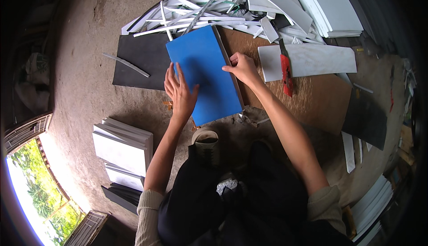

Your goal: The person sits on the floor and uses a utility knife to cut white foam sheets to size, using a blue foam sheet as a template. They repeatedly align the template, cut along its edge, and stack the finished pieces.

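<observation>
A blue rectangular board point(207, 79) lies at a slant in front of me, with a dark edge showing along its right side. My left hand point(181, 92) rests on its left part, fingers spread and nothing held. At the board's right edge my right hand point(244, 69) is closed, thumb on the edge and fingers curled; the fingertips are partly hidden. Right of that hand, a red utility knife point(286, 70) with a dark blade lies across a white panel point(318, 61). Beneath these is a worn brown wooden board point(312, 101).
White offcut strips point(200, 12) are heaped at the far side. A dark sheet point(142, 65) bearing a thin strip lies left of the blue board. Stacked white panels point(120, 145) stand nearer left, and more white sheets point(332, 10) at the far right. My shoe point(206, 141) is close to the board.
</observation>
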`<action>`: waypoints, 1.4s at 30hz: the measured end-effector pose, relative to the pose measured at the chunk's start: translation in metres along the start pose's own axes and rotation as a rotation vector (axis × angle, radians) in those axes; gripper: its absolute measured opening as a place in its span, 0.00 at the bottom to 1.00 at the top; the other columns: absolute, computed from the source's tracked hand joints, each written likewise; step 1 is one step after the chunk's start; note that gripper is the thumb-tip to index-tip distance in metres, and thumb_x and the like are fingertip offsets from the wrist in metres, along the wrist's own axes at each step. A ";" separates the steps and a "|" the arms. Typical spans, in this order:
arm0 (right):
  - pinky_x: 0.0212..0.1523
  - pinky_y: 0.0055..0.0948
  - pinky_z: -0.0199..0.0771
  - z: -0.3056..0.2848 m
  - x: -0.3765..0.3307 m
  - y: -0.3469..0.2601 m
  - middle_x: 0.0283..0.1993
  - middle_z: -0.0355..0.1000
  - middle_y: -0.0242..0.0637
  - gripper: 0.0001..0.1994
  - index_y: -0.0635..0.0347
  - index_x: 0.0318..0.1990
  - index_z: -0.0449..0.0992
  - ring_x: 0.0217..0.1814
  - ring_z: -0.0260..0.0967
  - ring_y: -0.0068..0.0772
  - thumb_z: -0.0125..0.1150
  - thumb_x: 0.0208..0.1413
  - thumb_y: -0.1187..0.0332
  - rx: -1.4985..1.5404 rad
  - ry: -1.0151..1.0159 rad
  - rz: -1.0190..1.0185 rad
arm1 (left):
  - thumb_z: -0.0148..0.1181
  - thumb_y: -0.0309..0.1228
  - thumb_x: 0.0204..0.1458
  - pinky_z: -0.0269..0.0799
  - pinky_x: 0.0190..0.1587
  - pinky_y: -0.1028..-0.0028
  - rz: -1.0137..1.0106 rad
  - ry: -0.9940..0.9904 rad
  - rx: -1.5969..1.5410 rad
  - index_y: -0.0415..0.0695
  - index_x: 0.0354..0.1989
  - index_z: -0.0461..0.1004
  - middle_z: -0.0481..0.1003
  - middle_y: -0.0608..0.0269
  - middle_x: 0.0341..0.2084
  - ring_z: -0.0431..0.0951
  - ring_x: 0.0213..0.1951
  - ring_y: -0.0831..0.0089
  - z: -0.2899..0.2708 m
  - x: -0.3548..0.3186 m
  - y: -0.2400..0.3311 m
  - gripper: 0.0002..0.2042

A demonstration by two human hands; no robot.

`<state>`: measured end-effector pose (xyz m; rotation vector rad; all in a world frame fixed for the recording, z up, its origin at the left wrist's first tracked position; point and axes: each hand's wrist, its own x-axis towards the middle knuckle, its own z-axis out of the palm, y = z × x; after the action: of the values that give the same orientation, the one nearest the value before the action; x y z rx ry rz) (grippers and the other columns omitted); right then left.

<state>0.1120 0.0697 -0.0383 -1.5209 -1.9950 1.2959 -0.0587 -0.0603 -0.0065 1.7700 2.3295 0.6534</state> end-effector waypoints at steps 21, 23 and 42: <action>0.46 0.42 0.60 -0.089 -0.056 0.057 0.44 0.57 0.49 0.26 0.65 0.51 0.58 0.44 0.57 0.51 0.59 0.44 0.69 -0.674 0.470 0.080 | 0.70 0.54 0.15 0.21 0.57 0.42 0.276 -0.539 0.018 0.44 0.62 0.30 0.31 0.59 0.63 0.25 0.64 0.60 0.024 0.055 0.008 0.66; 0.46 0.44 0.60 -0.101 -0.044 0.063 0.47 0.56 0.54 0.24 0.66 0.50 0.58 0.47 0.57 0.54 0.56 0.46 0.69 -0.558 0.357 0.102 | 0.71 0.54 0.14 0.20 0.57 0.42 0.271 -0.536 0.001 0.45 0.62 0.30 0.30 0.60 0.63 0.25 0.64 0.60 0.026 0.058 0.009 0.66; 0.33 0.44 0.71 0.009 0.057 -0.072 0.28 0.71 0.54 0.11 0.66 0.36 0.61 0.33 0.70 0.55 0.41 0.53 0.65 -0.630 0.001 -0.103 | 0.70 0.54 0.15 0.22 0.57 0.42 0.218 -0.508 -0.036 0.46 0.63 0.32 0.33 0.62 0.63 0.27 0.64 0.60 0.022 0.052 0.007 0.64</action>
<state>0.0406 0.1147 -0.0001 -1.6205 -2.5918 0.6432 -0.0596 -0.0038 -0.0157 1.9141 1.7975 0.2258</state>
